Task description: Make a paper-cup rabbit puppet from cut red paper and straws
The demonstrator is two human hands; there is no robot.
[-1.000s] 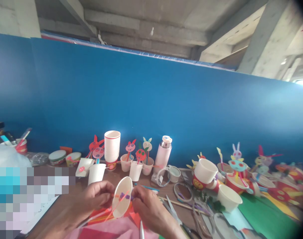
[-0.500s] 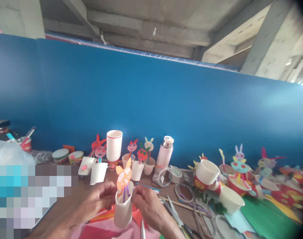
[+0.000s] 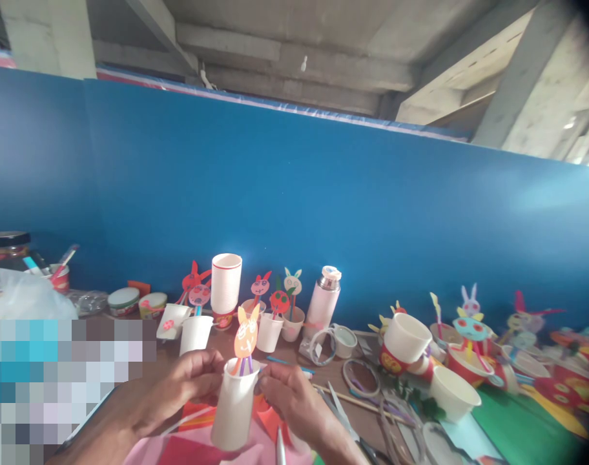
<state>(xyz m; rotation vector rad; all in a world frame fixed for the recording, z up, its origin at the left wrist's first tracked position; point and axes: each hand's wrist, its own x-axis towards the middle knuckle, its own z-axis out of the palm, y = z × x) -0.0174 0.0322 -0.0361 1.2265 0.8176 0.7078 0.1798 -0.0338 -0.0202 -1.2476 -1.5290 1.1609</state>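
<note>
A white paper cup (image 3: 232,413) is held in front of me, its open rim facing up. An orange paper figure with pointed ears and a drawn face (image 3: 246,336) stands above the rim on purple and orange strips that run into the cup. My left hand (image 3: 190,387) has its fingers closed at the cup's left side near the rim. On the right side, my right hand (image 3: 287,391) pinches at the rim, with fingertips partly hidden. Red and pink paper sheets (image 3: 178,445) lie beneath, with a white pen (image 3: 280,445) on them.
Several finished cups with paper figures (image 3: 195,332) line the back, beside a stack of paper cups (image 3: 227,284) and a pink thermos (image 3: 322,300). Scissors (image 3: 340,407), tape rolls (image 3: 361,378) and more decorated bowls (image 3: 405,342) sit to the right. A blue wall (image 3: 285,181) rises behind.
The cup has tilted so more of its side shows and less of its inside. The orange figure has turned more upright. Both hands keep their hold, and the view has shifted slightly.
</note>
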